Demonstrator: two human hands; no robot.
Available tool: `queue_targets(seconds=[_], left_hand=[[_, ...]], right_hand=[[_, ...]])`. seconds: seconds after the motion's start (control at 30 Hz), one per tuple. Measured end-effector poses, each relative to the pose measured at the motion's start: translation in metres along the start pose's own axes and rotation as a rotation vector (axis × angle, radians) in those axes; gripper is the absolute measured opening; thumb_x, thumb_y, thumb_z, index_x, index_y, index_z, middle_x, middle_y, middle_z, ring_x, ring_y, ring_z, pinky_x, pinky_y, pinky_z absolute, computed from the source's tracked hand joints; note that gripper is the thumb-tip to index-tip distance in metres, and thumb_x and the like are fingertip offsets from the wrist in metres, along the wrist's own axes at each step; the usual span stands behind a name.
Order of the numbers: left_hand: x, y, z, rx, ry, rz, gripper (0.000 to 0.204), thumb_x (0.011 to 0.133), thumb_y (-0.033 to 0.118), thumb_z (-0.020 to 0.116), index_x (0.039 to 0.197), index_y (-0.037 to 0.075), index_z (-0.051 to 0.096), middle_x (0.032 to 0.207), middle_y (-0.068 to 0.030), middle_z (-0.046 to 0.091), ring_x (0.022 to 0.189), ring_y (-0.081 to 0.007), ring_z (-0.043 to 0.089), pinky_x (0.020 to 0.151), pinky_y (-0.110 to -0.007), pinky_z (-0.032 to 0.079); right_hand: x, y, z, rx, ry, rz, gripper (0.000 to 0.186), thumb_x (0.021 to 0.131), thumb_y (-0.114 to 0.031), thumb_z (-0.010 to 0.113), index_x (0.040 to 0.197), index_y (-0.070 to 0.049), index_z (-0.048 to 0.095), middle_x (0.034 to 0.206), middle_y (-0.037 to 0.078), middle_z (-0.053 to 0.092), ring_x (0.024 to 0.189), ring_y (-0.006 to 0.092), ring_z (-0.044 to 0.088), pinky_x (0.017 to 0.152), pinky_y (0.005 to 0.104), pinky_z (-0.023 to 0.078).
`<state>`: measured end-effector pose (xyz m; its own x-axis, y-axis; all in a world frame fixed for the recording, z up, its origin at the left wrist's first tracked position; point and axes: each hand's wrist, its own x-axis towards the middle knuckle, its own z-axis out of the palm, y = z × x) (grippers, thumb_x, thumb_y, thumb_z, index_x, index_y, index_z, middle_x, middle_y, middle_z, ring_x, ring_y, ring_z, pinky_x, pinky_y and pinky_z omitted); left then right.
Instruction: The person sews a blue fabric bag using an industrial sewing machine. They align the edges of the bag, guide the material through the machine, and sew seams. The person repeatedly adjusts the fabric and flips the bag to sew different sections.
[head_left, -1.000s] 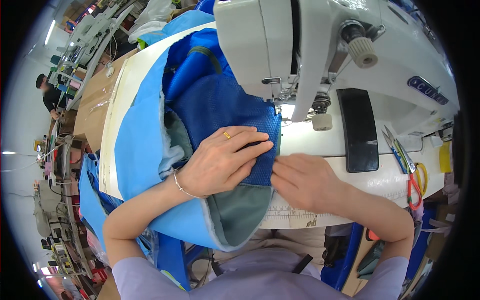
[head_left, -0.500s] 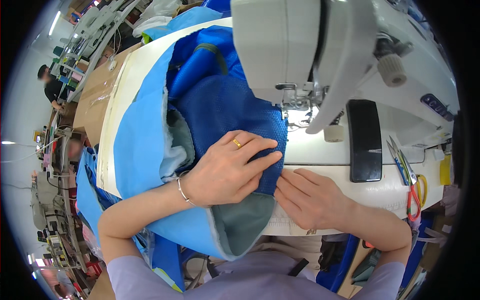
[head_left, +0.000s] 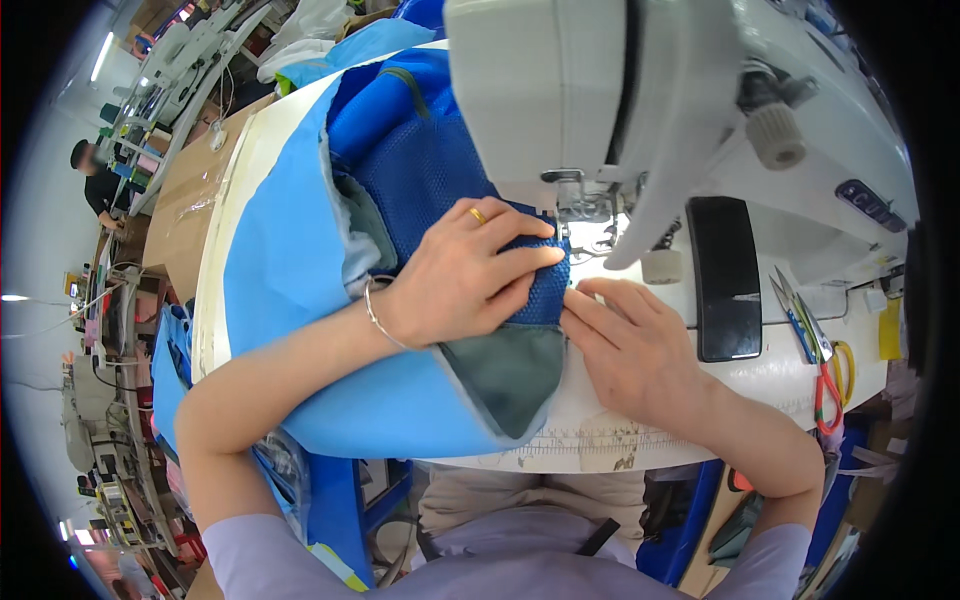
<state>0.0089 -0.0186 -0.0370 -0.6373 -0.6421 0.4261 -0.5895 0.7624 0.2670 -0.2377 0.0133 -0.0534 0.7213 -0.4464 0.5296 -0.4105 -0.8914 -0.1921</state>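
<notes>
Dark blue mesh fabric lies under the sewing machine, its right edge at the presser foot. My left hand rests on the mesh, its fingers stretched out and apart, fingertips just in front of the foot. At the same edge, slightly nearer to me, my right hand pinches the fabric border between thumb and fingers. Joined to the mesh are a grey-green fabric piece and a light blue panel, which spreads to the left and beneath my left forearm.
Right of the needle area lies a black flat rectangular object. Farther right are scissors with red and yellow handles. A cardboard sheet borders the white table on the left. Another person is far left.
Both hands have moved away from me, toward the presser foot, and the mesh has slid with them. The grey-green piece has come farther onto the table.
</notes>
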Motion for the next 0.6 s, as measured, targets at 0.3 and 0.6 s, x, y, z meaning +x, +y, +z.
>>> queue_targets(seconds=[0.3,0.6], left_hand=[[0.012,0.004,-0.019,0.026,-0.153,-0.007,0.027,0.081,0.007,0.072,0.108,0.008,0.075,0.116,-0.0084,0.069,0.102,-0.0278,0.066,0.088,-0.04,0.052],[-0.007,0.054,-0.03,-0.044,-0.127,-0.155,0.035,0.079,-0.006,0.069,0.113,0.0,0.073,0.107,-0.014,0.072,0.096,-0.0292,0.068,0.083,-0.039,0.054]], right_hand=[[-0.007,-0.007,0.007,-0.187,0.107,0.02,0.036,0.074,-0.009,0.068,0.106,0.008,0.069,0.108,0.015,0.063,0.098,0.0267,0.059,0.084,0.035,0.05],[-0.012,-0.014,0.003,-0.013,0.09,0.036,0.03,0.077,-0.011,0.067,0.104,0.001,0.069,0.081,0.004,0.053,0.078,0.018,0.053,0.068,0.0303,0.042]])
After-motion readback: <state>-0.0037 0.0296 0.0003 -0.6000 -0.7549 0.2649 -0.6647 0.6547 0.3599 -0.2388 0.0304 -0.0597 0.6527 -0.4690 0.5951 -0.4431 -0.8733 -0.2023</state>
